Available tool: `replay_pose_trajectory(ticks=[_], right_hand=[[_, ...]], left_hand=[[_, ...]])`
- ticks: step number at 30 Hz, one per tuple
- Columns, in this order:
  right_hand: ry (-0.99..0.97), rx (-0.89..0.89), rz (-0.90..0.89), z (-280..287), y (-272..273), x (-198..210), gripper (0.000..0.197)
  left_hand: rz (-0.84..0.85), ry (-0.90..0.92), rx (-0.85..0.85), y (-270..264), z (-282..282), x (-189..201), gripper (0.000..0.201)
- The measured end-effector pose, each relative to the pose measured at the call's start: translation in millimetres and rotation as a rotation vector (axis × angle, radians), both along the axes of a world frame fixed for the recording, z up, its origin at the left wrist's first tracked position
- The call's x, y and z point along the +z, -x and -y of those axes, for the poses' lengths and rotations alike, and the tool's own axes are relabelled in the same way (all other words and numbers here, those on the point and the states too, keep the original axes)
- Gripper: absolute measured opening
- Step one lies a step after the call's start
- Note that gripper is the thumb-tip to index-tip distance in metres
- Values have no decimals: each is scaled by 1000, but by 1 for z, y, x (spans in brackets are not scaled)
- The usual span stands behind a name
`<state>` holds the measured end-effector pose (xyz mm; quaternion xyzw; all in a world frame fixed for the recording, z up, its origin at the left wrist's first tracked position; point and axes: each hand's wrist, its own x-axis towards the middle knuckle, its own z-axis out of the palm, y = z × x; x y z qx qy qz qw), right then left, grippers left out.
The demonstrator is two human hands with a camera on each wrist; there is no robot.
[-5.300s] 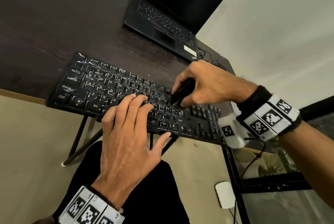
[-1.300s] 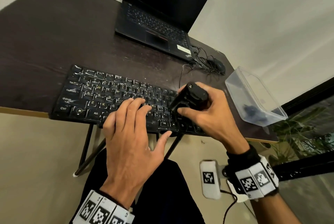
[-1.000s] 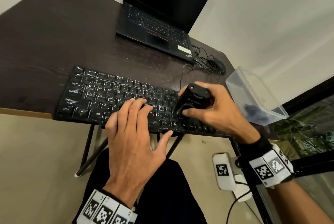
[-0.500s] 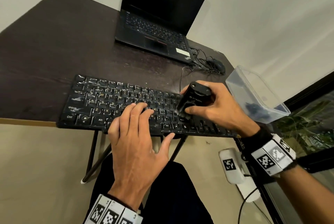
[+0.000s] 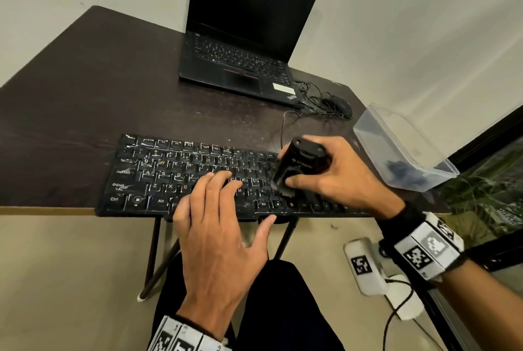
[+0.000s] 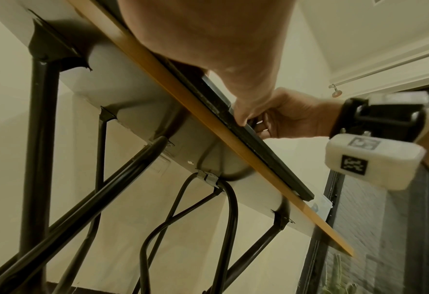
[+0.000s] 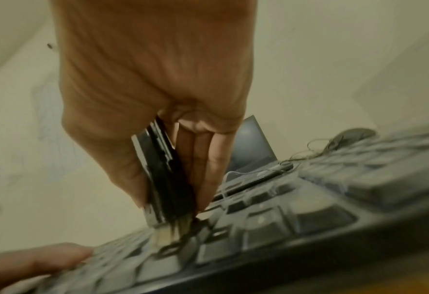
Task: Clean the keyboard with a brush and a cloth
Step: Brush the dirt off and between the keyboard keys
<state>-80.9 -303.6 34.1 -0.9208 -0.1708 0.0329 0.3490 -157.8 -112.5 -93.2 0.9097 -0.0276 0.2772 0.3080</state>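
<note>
A dark wood-grain counter (image 5: pixel 85 101) with a pale front edge is standing on black metal legs (image 6: pixel 39 159) against a plain off-white wall (image 5: pixel 410 25), above a beige floor (image 5: pixel 70 280). A black keyboard (image 5: pixel 158 175) is lying along the counter's near edge, its front slightly overhanging. The left hand (image 5: pixel 218 234) is resting flat on the middle keys with fingers straight and close together, thumb spread at the front edge, holding nothing. The right hand (image 5: pixel 336 178) is gripping a black brush (image 5: pixel 300 166), its fingers curled round the body, and the bristles are touching the keys on the keyboard's right part. Farther back, an open black laptop (image 5: pixel 243 39) with a dark screen is sitting near the wall, with a wired mouse (image 5: pixel 336 104) and tangled cable just beside it. A clear plastic container (image 5: pixel 402 147) is sitting at the counter's right end, something dark inside. A dark-framed window with foliage (image 5: pixel 486 189) is showing at right.
</note>
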Motion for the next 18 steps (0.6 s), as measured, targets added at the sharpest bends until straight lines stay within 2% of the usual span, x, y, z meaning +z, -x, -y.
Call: replay_pose_trajectory(ticks=[2, 6, 10, 13, 18], right_hand=[[1, -50, 41, 0, -2, 0, 38], [41, 40, 22, -12, 5, -1, 38], [88, -39, 126, -10, -4, 3, 34], [59, 44, 33, -13, 4, 1, 37], [92, -39, 113, -14, -1, 1, 31]], left_hand=[[5, 2, -3, 1, 0, 0, 73], [25, 17, -4, 0, 1, 0, 70], [28, 22, -8, 0, 0, -1, 67], [38, 25, -10, -1, 0, -1, 65], [37, 32, -12, 0, 0, -1, 63]])
